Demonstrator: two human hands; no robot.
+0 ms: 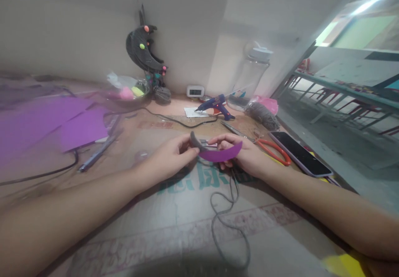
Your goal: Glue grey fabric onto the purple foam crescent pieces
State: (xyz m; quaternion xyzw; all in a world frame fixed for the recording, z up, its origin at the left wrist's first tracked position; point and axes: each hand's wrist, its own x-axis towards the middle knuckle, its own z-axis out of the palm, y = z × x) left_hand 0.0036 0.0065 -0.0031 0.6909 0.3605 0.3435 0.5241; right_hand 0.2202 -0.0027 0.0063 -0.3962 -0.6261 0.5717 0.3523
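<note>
Purple crescent: curving
Left hand: fingers clamping grey end
Right hand: fingers curling behind, grip unclear
Grey yarn: looping below

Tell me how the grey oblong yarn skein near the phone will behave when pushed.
The grey yarn skein looks soft and fuzzy, so it would probably squash a little. Its rounded sides suggest it could roll, though the pink plastic-looking item close behind might hinder that.

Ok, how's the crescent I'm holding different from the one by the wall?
The held crescent is purple with a gray end; the wall crescent is dark with bright dots. The held crescent's tips point up, while the wall crescent opens sideways. Both curve to tapering ends.
</note>
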